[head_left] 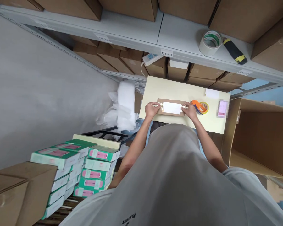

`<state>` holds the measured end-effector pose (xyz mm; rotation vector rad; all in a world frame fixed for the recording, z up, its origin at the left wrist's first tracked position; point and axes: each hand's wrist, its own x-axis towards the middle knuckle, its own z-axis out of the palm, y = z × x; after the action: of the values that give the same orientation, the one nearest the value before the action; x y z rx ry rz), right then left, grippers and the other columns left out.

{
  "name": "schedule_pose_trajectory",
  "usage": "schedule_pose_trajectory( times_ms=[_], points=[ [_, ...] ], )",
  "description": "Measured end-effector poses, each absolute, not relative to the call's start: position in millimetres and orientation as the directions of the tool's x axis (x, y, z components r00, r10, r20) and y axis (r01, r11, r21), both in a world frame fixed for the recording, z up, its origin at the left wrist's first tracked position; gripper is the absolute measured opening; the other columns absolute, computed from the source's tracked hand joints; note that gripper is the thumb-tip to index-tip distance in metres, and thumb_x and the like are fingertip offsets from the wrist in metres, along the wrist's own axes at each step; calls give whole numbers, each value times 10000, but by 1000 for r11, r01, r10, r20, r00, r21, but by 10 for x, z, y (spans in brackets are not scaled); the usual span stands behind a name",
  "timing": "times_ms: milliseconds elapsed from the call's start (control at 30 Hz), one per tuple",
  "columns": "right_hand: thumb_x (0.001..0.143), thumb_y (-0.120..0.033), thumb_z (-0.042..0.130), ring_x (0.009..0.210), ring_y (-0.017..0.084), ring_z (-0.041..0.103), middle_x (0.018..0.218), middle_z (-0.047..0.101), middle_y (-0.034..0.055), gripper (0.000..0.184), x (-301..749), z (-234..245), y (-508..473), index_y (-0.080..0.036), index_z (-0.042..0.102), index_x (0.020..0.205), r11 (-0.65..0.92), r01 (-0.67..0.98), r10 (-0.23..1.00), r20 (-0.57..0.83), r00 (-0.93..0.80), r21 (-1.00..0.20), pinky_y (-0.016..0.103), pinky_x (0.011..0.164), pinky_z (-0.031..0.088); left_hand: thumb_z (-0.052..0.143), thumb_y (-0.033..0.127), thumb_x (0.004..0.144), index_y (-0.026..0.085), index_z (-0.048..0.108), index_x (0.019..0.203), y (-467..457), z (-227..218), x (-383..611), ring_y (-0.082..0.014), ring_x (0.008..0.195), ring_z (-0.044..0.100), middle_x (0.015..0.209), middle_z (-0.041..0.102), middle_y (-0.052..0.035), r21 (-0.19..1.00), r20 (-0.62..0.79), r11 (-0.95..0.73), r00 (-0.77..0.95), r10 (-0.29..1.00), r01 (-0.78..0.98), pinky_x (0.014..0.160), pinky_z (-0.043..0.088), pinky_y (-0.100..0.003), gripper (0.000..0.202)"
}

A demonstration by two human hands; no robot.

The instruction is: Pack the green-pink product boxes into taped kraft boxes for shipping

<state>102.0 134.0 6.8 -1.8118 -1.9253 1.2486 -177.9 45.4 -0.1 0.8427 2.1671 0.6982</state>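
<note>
On the pale yellow table [165, 86] lies a flat brown cardboard box [171, 114] with a bright white label [171, 108] on top. Shiny patches at both ends of the label look like a strip of clear tape [161, 106]. My left hand [152, 110] is closed in a pinch at its left end. The fingers of my right hand [190, 110] pinch the other end. Just right of that hand rests an orange tape dispenser [196, 106] with a yellow tape roll [204, 107], apart from the box.
A blurred pink item [223, 109] and white paper [212, 93] lie on the table's right side. A large open carton [261, 138] stands to the right. Green-and-pink boxes [94, 174] are stacked at lower left. The shelf holds a tape roll [210, 43] and black-yellow cutter [235, 51].
</note>
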Motion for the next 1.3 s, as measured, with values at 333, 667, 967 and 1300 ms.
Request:
schedule_pose_trajectory(
  times_ms=[333, 667, 967, 1300],
  points=[
    [859, -295, 740, 943, 278, 761, 955, 806, 22, 132, 972, 127, 1401, -287, 678, 975, -122, 810, 884, -433, -174, -574, 363, 860, 551, 891, 324, 865, 263, 838, 915, 367, -44, -1624, -261, 982, 803, 1237, 840, -60, 656, -361, 643, -583, 727, 396, 1036, 602, -402, 95],
    [837, -326, 741, 827, 295, 693, 806, 713, 5, 220, 925, 158, 1410, -302, 655, 1038, -102, 865, 864, -475, -168, -492, 376, 802, 527, 891, 356, 848, 248, 790, 946, 378, -62, -1582, -287, 1069, 785, 1232, 802, -85, 629, -369, 665, -599, 711, 402, 1091, 590, -423, 177],
    [1028, -493, 602, 1017, 305, 753, 1093, 809, 95, 257, 1180, 28, 1333, -272, 706, 1106, -6, 758, 922, -297, -248, -652, 424, 946, 591, 916, 372, 857, 239, 795, 940, 391, -53, -1664, -272, 1039, 795, 1187, 828, -84, 641, -416, 661, -547, 726, 390, 1063, 604, -414, 198],
    [991, -280, 580, 1340, 439, 634, 1388, 657, 344, 473, 1793, -477, 1174, -55, 584, 1407, -82, 949, 977, -212, 16, -304, 630, 1180, 483, 659, 237, 1040, 235, 806, 1076, 422, 139, -1631, -261, 1334, 731, 1335, 790, -98, 825, -178, 430, -555, 813, 366, 1137, 613, -416, 151]
  ],
)
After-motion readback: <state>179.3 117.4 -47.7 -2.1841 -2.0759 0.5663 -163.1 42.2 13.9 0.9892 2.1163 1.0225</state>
